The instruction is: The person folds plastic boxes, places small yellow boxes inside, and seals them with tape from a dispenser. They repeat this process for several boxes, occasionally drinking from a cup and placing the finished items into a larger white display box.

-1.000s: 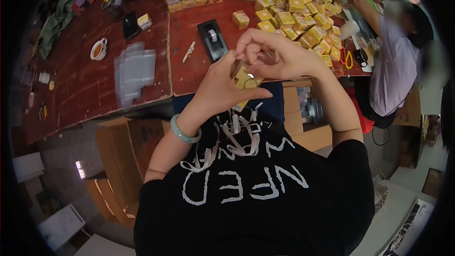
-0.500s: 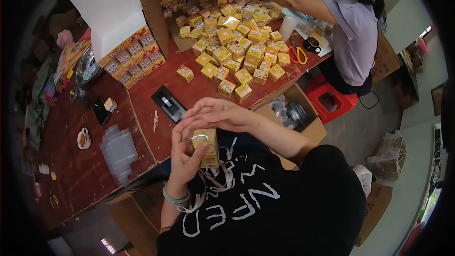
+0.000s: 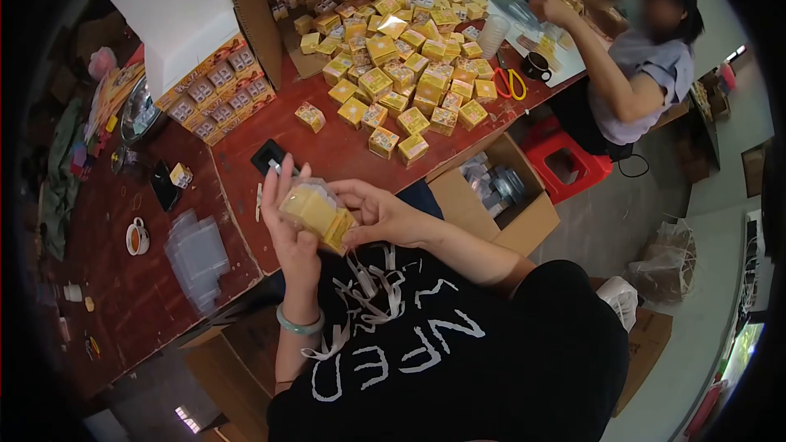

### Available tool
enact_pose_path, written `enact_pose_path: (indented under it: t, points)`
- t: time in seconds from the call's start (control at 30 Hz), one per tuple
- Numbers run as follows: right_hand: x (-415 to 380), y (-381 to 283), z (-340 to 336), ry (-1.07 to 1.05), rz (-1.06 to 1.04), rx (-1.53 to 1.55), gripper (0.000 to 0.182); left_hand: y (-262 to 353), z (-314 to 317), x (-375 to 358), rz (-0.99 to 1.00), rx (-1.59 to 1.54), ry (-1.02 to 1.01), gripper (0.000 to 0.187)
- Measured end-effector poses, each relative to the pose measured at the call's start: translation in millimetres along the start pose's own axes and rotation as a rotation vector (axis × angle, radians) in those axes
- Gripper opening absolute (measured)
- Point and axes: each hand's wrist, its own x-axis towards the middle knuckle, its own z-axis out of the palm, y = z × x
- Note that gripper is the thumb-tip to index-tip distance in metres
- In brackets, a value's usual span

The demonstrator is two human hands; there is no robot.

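Observation:
Between my hands, close to my chest, is a small yellow box (image 3: 333, 227) with a clear plastic sleeve (image 3: 304, 195) around its upper part. My left hand (image 3: 288, 221), with a pale green bangle at its wrist, supports the box from the left; its thumb lies near the lower side and its fingers reach up behind. From the right, my right hand (image 3: 378, 214) grips the box's lower end, fingers curled. On the table just beyond my fingertips lies a black tray (image 3: 268, 154), partly covered by my left hand.
A heap of yellow boxes (image 3: 409, 74) spreads over the red table. At left are flat clear sleeves (image 3: 196, 254), a cup (image 3: 137, 236) and a white-lidded display carton (image 3: 221, 90). Scissors (image 3: 512, 83) lie near a co-worker (image 3: 639, 74) at right. An open carton (image 3: 491, 192) stands below the table edge.
The box has tilted and moved up and left, and clear plastic now shows around it. My right hand has come down from above onto its lower end. The co-worker's arm has drawn back.

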Motion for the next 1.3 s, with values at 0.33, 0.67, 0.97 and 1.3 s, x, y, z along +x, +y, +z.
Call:
enact_pose_path:
  t: [0.33, 0.67, 0.97, 1.3]
  points:
    - [1.8, 11.5, 14.6, 0.184, -0.351, -0.056, 0.074, -2.6, 13.8, -4.1, 0.117, 0.261, 0.050, 0.093]
    - [18.7, 32.4, 7.4, 0.415, -0.500, -0.665, 0.067, -8.9, -4.7, -7.3, 0.054, 0.489, 0.025, 0.083]
    - [47.4, 46.3, 12.2, 0.313, -0.592, -0.762, 0.070, 10.5, -39.9, 3.8, -0.160, 0.368, 0.154, 0.057]
    - [83.4, 21.9, -1.2, 0.349, -0.598, -0.812, 0.070, 21.7, -53.4, 50.2, -0.168, 0.508, 0.130, 0.067]
